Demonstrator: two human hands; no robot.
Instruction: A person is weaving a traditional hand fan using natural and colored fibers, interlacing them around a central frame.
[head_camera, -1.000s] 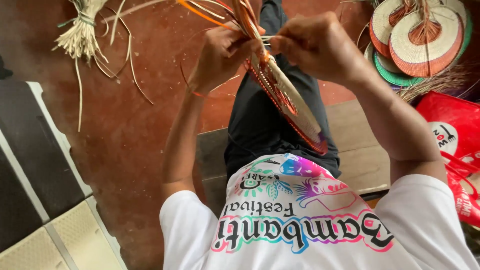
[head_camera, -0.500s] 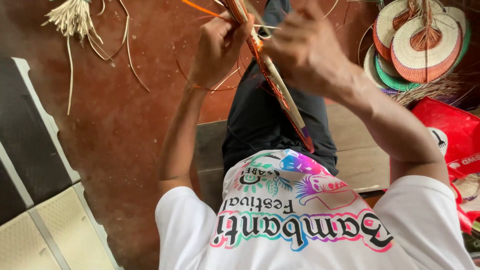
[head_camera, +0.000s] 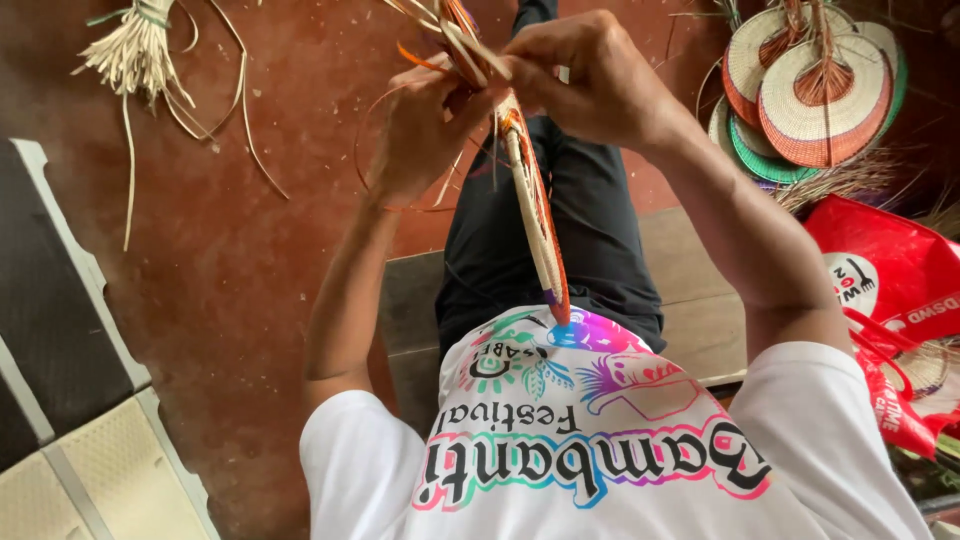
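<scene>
I hold a half-woven flat fan (head_camera: 535, 220), cream with an orange rim, edge-on above my lap. Its lower tip rests by my printed white shirt (head_camera: 590, 450). My left hand (head_camera: 428, 125) grips the fan's upper end, where loose orange and pale strands (head_camera: 450, 30) fan out. My right hand (head_camera: 590, 80) pinches a strand at that same upper end, touching the left hand's fingertips. Black trousers (head_camera: 590, 230) lie under the fan.
A tied bundle of pale straw (head_camera: 140, 50) lies on the red-brown floor (head_camera: 250, 250) at upper left. Finished round fans (head_camera: 810, 90) are stacked at upper right above a red bag (head_camera: 890, 270). I sit on a wooden bench (head_camera: 700, 300). Dark and cream mats (head_camera: 60, 400) lie at left.
The fan has turned more edge-on and its lower tip has swung left toward my shirt. My right hand has shifted from a blurred pull to pinching a strand at the top.
</scene>
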